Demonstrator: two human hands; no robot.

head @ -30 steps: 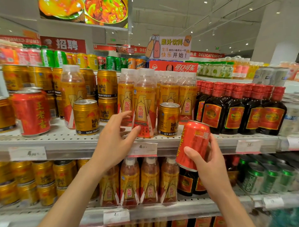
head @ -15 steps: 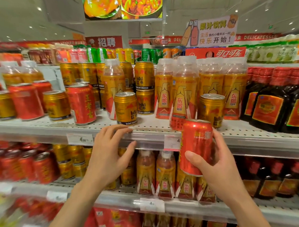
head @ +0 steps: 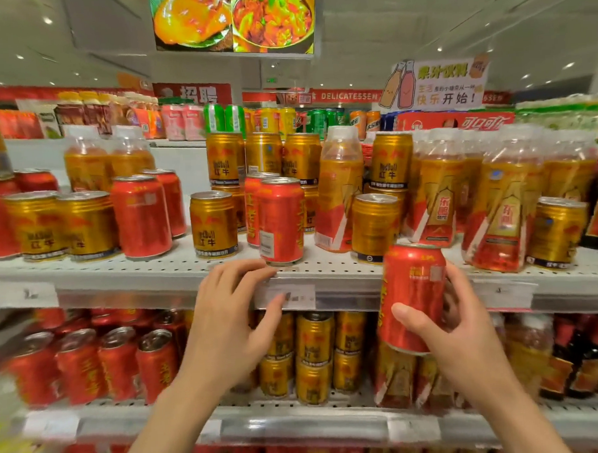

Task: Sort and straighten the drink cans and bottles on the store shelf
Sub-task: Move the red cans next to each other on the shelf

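Red herbal-tea can [head: 412,296] gripped in your right hand [head: 467,342], below the shelf edge [head: 156,277]; left hand [head: 227,332] empty, fingers loosely curled there.

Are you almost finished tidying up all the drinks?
Not nearly. Done: the gold cans on the lower shelf stand in neat stacks. In hand: the right hand grips a red can; the left hand is open, holding nothing. Left: on the upper shelf, red and gold cans and orange bottles stand mixed together.
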